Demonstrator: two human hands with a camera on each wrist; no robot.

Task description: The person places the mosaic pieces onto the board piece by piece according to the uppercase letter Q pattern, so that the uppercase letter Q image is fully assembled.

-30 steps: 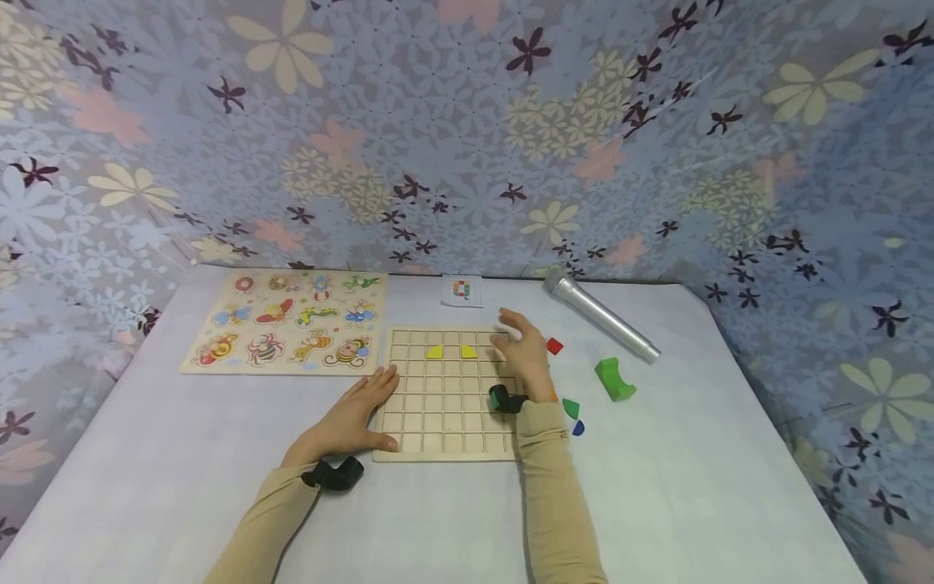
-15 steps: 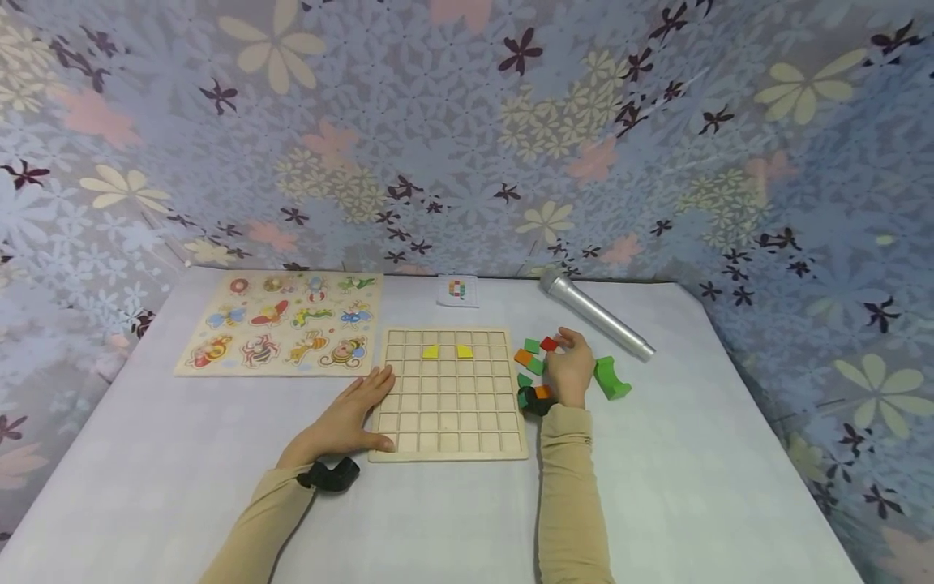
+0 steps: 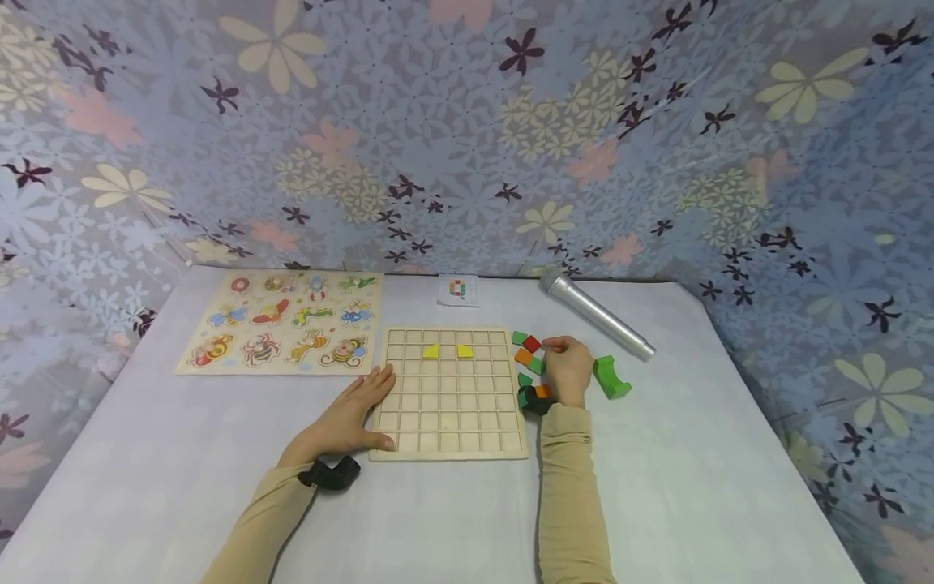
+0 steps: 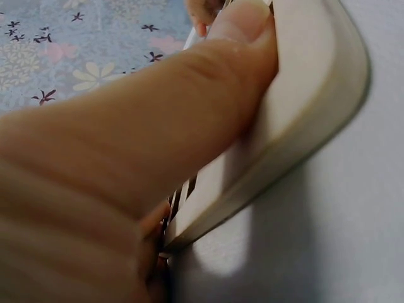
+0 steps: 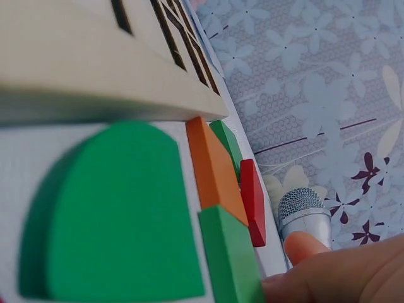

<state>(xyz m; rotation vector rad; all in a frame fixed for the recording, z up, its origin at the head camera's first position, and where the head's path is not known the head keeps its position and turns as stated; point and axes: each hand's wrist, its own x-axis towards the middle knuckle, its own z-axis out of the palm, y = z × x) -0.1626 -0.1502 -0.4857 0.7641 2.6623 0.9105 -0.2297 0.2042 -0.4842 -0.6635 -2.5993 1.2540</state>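
Observation:
My left hand (image 3: 350,418) lies spread on the left edge of a wooden grid board (image 3: 448,457); the left wrist view shows its thumb (image 4: 208,82) pressing the rim. Two yellow pieces (image 3: 431,351) sit in cells of the board's second row. Right of the board, my right hand (image 3: 570,369) rests beside small coloured blocks, its fingers relaxed and no held piece visible. Nearest to it are a red block (image 3: 532,344) and a green block (image 5: 230,255). An orange block (image 3: 523,356), another green block (image 3: 519,337) and a round-edged green piece (image 5: 126,214) lie close by.
A silver microphone (image 3: 598,315) lies at the back right, and a green arched block (image 3: 610,378) right of my right hand. An insect picture puzzle board (image 3: 280,323) is at the back left. A small pattern card (image 3: 458,290) lies behind the grid board.
My right hand has moved from over the board to the blocks on its right. The red block and the green block beside it have shifted left. My left hand has stayed on the board.

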